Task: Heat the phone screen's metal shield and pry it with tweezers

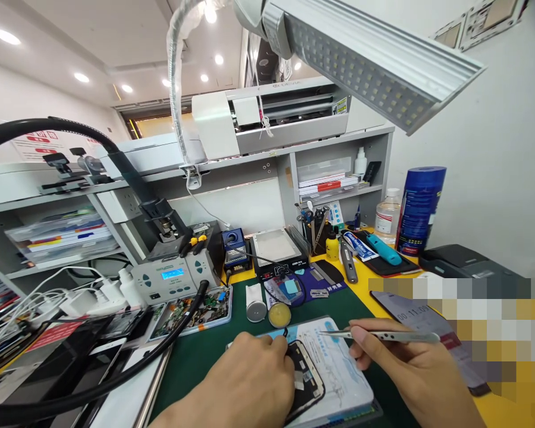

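My left hand (254,374) is closed over the left side of a black phone screen (307,380), which lies back side up. A small dark tip, perhaps a cable, pokes up by its fingertips. The curled fingers hide part of the screen. Under the screen is a white and blue printed plastic box (341,374). To the right, my right hand (410,362) grips silver tweezers (387,336) between thumb and fingers. Their points reach left above the box and touch nothing I can make out.
Behind the box stand a round yellow tin (279,315) and a grey-lidded one (255,311). A tray of circuit boards (196,312) and a hot air station (172,276) are at left, with a black hose (160,351) crossing. A phone showing a timer (410,312) lies right.
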A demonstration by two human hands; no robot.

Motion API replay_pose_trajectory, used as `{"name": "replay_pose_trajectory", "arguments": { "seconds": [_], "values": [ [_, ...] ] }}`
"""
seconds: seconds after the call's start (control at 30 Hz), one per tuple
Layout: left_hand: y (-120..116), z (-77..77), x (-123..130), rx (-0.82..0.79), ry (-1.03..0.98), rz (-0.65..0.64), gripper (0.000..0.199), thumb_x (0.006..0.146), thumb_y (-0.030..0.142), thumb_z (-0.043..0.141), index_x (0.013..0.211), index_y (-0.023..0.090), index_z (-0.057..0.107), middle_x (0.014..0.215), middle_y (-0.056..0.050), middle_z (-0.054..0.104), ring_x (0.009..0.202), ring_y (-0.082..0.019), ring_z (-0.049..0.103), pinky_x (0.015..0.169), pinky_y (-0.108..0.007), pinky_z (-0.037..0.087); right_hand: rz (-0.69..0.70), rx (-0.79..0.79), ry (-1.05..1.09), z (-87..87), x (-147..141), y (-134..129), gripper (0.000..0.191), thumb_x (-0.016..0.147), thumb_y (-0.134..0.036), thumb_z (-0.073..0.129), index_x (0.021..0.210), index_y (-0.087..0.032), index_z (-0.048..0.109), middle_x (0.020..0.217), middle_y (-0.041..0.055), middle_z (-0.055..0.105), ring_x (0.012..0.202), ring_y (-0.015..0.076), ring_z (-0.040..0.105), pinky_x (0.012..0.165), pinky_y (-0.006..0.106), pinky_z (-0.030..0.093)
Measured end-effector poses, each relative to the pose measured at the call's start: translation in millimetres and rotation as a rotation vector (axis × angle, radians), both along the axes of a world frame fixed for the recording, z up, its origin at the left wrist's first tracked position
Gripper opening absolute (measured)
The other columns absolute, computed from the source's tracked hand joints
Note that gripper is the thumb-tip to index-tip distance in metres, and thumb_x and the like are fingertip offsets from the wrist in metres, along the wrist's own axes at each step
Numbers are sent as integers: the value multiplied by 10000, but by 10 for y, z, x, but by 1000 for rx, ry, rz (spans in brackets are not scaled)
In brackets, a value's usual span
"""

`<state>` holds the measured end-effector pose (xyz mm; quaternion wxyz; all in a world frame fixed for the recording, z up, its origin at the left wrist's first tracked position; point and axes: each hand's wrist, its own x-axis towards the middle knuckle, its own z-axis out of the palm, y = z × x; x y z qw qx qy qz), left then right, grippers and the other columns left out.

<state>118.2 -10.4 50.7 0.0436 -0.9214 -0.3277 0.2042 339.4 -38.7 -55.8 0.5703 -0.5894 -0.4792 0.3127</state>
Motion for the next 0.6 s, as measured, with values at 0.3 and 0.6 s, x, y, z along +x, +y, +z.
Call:
{"name": "replay_pose_trajectory", "arguments": {
  "seconds": [0.3,0.6],
  "values": [
    [-40,95,-117,15,-76,64,273,975,120,463,982,161,733,998,-101,748,843,-300,743,713,-425,597,2,-13,-26,3,-2,-21,454,800,-676,750,812,-230,835,719,61,804,743,283,788,620,287,653],
    [16,-167,-503,-100,-524,409,258,991,211,448,911,246,691,986,-25,703,928,-207,689,826,-326,539,-39,-18,-110,54,10,-15,447,779,-688,726,640,-275,825,807,81,837,904,353,811,591,309,669]
  ]
}}
